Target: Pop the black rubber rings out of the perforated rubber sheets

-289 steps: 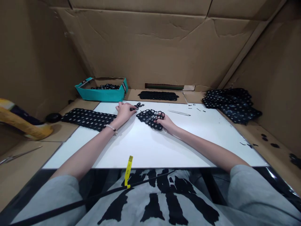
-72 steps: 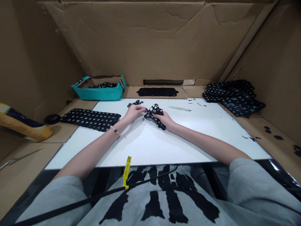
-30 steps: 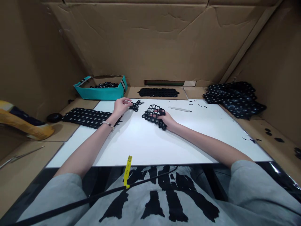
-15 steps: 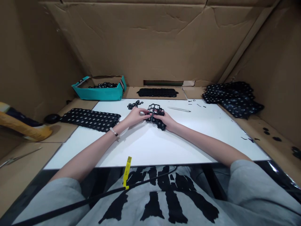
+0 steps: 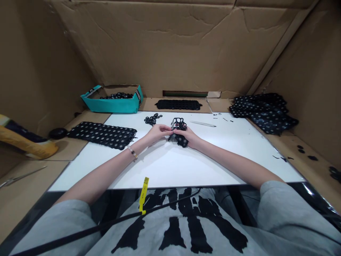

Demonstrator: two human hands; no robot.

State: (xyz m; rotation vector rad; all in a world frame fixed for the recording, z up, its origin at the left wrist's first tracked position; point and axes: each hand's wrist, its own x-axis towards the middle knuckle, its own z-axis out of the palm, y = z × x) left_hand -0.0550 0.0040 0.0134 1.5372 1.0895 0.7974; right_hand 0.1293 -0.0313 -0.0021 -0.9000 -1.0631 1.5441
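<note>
Above the white board (image 5: 170,167), both of my hands hold a black sheet with round holes (image 5: 182,140), which is bent over and partly hidden by my fingers. My left hand (image 5: 159,133) pinches its left edge between thumb and fingers. From the right, my right hand (image 5: 189,136) grips the sheet, thumb on the near side. A small cluster of black rings (image 5: 152,118) lies on the board just beyond my left hand. To the right of the sheet rests a slim grey pen-like tool (image 5: 203,123).
A teal box (image 5: 112,106) with black rings inside stands at back left. Black dotted sheets lie at left (image 5: 103,135), back (image 5: 178,104) and right, in a pile (image 5: 263,112). Tweezers (image 5: 23,176) and a yellow-and-navy object (image 5: 29,140) are far left. Cardboard walls (image 5: 170,46) surround the board.
My left hand has shifted slightly right, closer to my right hand. The raised part of the sheet is folded narrower and turned to the right.
</note>
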